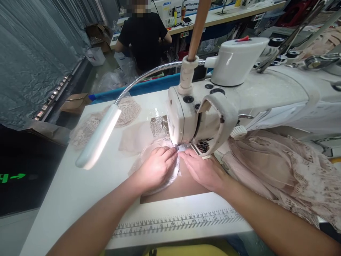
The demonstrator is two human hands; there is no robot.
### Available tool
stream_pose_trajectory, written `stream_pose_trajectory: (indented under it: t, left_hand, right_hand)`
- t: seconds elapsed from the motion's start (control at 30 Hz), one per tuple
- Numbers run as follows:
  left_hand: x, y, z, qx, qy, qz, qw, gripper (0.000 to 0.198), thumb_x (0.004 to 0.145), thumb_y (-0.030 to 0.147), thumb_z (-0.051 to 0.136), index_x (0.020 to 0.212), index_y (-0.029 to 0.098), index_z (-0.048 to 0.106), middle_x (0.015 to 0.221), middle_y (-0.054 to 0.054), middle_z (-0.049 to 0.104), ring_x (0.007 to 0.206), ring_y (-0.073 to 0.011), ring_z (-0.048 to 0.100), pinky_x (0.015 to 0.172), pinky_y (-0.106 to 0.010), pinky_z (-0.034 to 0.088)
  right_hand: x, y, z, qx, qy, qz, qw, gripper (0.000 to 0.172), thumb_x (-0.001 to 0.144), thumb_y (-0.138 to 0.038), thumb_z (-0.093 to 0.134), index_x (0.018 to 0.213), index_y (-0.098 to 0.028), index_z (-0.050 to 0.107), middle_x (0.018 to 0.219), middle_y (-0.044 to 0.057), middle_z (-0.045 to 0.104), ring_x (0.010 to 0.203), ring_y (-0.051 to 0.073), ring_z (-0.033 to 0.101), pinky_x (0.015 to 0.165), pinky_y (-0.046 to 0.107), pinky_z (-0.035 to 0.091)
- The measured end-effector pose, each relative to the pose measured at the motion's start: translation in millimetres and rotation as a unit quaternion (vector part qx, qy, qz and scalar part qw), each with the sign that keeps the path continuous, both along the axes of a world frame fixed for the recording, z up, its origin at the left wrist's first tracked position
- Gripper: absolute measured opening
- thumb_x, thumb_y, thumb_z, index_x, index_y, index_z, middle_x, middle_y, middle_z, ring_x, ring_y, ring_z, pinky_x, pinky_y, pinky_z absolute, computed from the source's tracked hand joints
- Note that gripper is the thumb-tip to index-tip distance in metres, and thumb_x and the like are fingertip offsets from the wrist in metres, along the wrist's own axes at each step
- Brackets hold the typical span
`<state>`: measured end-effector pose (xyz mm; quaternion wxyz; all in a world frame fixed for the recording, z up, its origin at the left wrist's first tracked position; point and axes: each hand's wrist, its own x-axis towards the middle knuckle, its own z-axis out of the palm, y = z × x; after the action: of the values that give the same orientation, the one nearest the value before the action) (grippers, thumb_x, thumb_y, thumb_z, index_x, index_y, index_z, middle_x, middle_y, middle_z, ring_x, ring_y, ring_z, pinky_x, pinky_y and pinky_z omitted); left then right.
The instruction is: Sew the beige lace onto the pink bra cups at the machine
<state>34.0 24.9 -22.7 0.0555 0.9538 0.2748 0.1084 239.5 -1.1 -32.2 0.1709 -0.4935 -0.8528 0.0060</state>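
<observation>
A curved piece of pale pink lace fabric, with a light edge, lies under the needle area of a white sewing machine. My left hand is closed on it, fingers bent together, fingertips just left of the presser foot. To the right of the foot, my right hand rests with fingers stretched out low over the work. Its fingertips point at the needle area, and the machine head partly covers the hand. Beneath both hands is a flat brown sheet.
Several lace pieces lie at the table's back left. A lamp on a bendable neck hangs over the left side. Lace cloth is heaped at right. A ruler strip runs along the front edge. A person sits beyond.
</observation>
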Motion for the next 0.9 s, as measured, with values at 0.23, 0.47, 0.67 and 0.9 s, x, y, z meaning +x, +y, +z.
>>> stream_pose_trajectory:
  t: [0.23,0.47,0.67,0.9]
  left_hand:
    - [-1,1,0.2,0.004,-0.007,-0.001,1.0,0.036,0.091,0.014,0.044,0.125,0.008,0.052,0.127,-0.017,0.056,0.113,-0.0276,0.05,0.09,-0.043,0.047]
    - [-5,7,-2.0,0.007,-0.009,-0.02,1.0,0.034,0.093,0.016,0.042,0.126,0.011,0.051,0.129,-0.013,0.057,0.118,-0.0277,0.047,0.093,-0.045,0.045]
    - [-4,10,-0.4,0.018,-0.007,0.001,1.0,0.036,0.094,0.018,0.04,0.128,0.01,0.051,0.13,-0.013,0.056,0.114,-0.0283,0.05,0.089,-0.043,0.045]
    - [-4,13,1.0,0.012,0.012,0.029,0.999,0.041,0.095,0.029,0.038,0.128,0.008,0.052,0.129,-0.015,0.057,0.114,-0.0301,0.049,0.093,-0.045,0.042]
  right_hand:
    - [0,1,-1.6,0.021,0.004,0.004,1.0,0.026,0.087,-0.013,0.045,0.094,-0.019,0.069,0.09,0.006,0.066,0.076,0.017,0.057,0.066,0.029,0.038]
    - [1,0,-3.5,0.016,0.042,0.023,0.999,0.027,0.089,-0.013,0.044,0.099,-0.019,0.068,0.085,0.005,0.064,0.071,0.014,0.056,0.066,0.026,0.04]
    - [3,-1,-5.5,0.017,0.038,0.014,0.999,0.031,0.092,-0.016,0.04,0.104,-0.018,0.068,0.093,0.008,0.066,0.076,0.016,0.058,0.068,0.027,0.044]
    - [2,-2,-6.6,0.018,0.002,0.0,1.0,0.035,0.09,-0.017,0.041,0.112,-0.02,0.068,0.089,0.008,0.067,0.069,0.016,0.056,0.06,0.026,0.042]
